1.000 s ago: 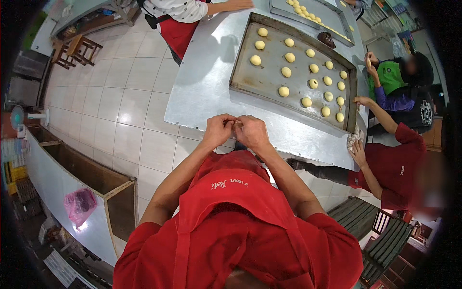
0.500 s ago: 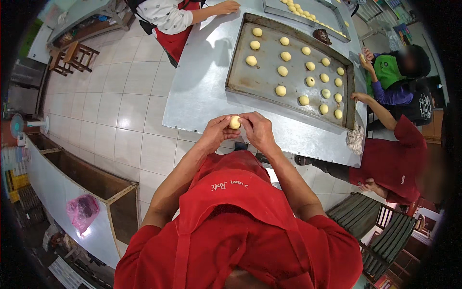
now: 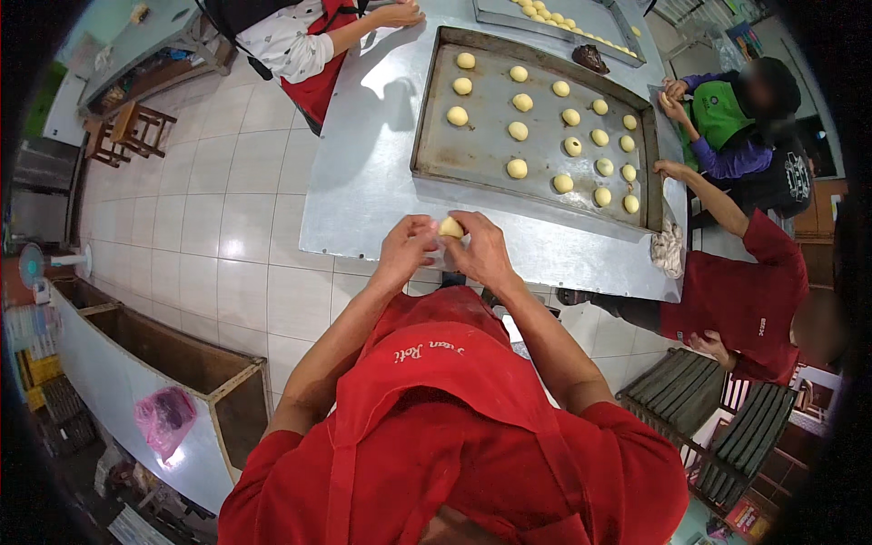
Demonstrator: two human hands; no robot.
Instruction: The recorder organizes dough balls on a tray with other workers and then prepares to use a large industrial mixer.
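Item one, your right hand: thumb and fingers pinching one pale yellow dough ball, which sits between your two hands at the near edge of the metal table. Item two, your left hand: fingers bent, tips just beside the same ball; whether they press on it you cannot tell from this view. Item three, a large baking tray, worn and brown-stained, lying on the table beyond your hands and bearing round dough pieces in loose rows, set apart from one another; one of them shows a dark spot on top. Item four, a second tray at the far end of the table, with more pale balls crowded close. Item five, a dark brown lump, between the two trays. Item six, a crumpled whitish cloth, by the table's right edge, near the large tray's corner. Item seven, a co-worker in a dark red shirt to your right, one hand at the large tray's right side. Item eight, a co-worker in a green apron, purple sleeves, both hands raised close together. Item nine, a pink plastic bag, on the light-coloured cabinet at your left.
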